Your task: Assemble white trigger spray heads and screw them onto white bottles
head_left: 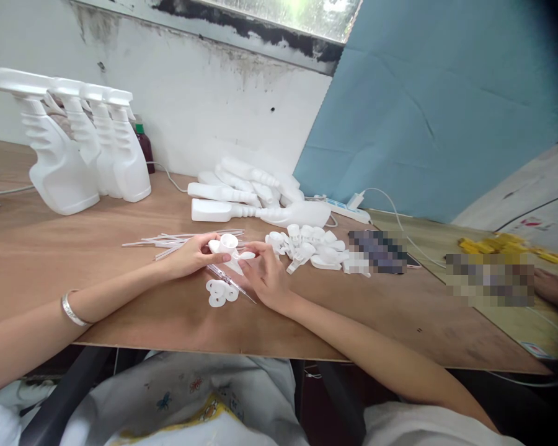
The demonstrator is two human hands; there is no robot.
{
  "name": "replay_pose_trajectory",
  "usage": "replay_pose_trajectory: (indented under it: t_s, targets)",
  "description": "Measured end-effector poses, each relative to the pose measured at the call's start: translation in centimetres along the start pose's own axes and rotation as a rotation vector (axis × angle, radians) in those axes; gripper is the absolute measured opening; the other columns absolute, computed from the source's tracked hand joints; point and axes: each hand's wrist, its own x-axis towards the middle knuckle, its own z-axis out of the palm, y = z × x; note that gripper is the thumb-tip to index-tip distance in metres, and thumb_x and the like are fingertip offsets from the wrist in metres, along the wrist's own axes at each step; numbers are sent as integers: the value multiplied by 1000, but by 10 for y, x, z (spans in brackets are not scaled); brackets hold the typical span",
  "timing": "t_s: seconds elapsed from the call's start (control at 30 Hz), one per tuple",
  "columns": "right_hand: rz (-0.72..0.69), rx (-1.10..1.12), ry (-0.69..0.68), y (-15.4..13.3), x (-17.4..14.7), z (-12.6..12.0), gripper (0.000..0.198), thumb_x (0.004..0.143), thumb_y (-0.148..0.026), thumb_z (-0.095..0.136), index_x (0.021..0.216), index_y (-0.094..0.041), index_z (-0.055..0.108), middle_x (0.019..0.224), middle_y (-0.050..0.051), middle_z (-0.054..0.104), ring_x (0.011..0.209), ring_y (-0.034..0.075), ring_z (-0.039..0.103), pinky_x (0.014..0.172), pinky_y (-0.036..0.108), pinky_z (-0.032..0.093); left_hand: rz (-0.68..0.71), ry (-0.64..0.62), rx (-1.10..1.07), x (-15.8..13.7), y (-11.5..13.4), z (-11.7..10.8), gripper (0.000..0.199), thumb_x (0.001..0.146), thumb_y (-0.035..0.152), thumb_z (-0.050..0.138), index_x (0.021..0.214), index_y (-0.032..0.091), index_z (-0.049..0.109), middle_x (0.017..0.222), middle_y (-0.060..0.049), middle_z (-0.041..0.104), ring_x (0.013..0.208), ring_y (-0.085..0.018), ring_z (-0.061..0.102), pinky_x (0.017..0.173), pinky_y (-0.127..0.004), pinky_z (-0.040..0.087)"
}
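My left hand (pixel 193 255) grips a small white plastic spray-head part (pixel 227 243) just above the wooden table (pixel 97 260). My right hand (pixel 265 275) touches the same part from the right, fingers curled at a white piece (pixel 246 254). A thin clear dip tube (pixel 232 284) runs under my hands. Three small white caps (pixel 219 292) lie just in front of them. A pile of white trigger parts (pixel 309 246) sits to the right of my right hand. A silver bracelet (pixel 72 310) is on my left wrist.
Several upright white spray bottles (pixel 81 155) stand at the back left, more lie on their sides (pixel 255 198) at the back centre. Loose tubes (pixel 167 243) fan out left of my hands. A power strip (pixel 348 210) and yellow items (pixel 506 244) lie right. Another person's hand (pixel 555 288) rests far right.
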Motion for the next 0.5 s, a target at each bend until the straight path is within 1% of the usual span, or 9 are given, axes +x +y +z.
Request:
replay_pose_trajectory:
  t_s: [0.07, 0.13, 0.27, 0.33, 0.4, 0.5]
  targets:
    - [-43, -7, -25, 2, 1, 0, 14, 85, -25, 51, 99, -24, 50, 95, 4, 60, 88, 19, 56, 77, 35, 44, -27, 10, -55, 0, -2, 0, 37, 69, 45, 62, 89, 15, 50, 79, -1, 56, 69, -15, 54, 58, -23, 41]
    - [-82, -28, -37, 4, 4, -3, 7, 85, -25, 51, 91, -24, 54, 87, 3, 62, 83, 19, 56, 75, 35, 44, -26, 38, -100, 1, -4, 1, 38, 70, 43, 62, 91, 16, 47, 80, -1, 56, 68, -14, 54, 55, -22, 41]
    - [-95, -113, 70, 4, 15, -16, 6, 83, -29, 55, 83, -24, 57, 78, 2, 63, 76, 19, 56, 71, 36, 44, 20, 163, -61, 2, -7, -1, 36, 76, 43, 56, 99, 17, 45, 67, 3, 47, 54, -9, 45, 47, -19, 36]
    - [-95, -163, 129, 4, 22, -24, 7, 83, -31, 55, 82, -24, 58, 78, 2, 64, 77, 20, 57, 71, 36, 45, 32, 198, -34, 2, -7, -2, 32, 79, 42, 53, 98, 16, 47, 64, 4, 44, 53, -9, 44, 47, -19, 36]
    - [-125, -218, 167, 6, 27, -32, 7, 82, -30, 55, 83, -24, 59, 81, 3, 65, 78, 20, 57, 71, 36, 45, 32, 194, -24, 3, -7, -2, 29, 80, 40, 51, 96, 16, 48, 64, 3, 44, 57, -10, 47, 49, -19, 37]
    - [-177, -316, 178, 11, 33, -40, 6, 83, -28, 55, 85, -25, 59, 83, 3, 66, 80, 21, 57, 73, 37, 45, 34, 147, -5, 2, -7, -2, 26, 79, 38, 51, 91, 16, 49, 63, 3, 44, 56, -11, 47, 47, -20, 37]
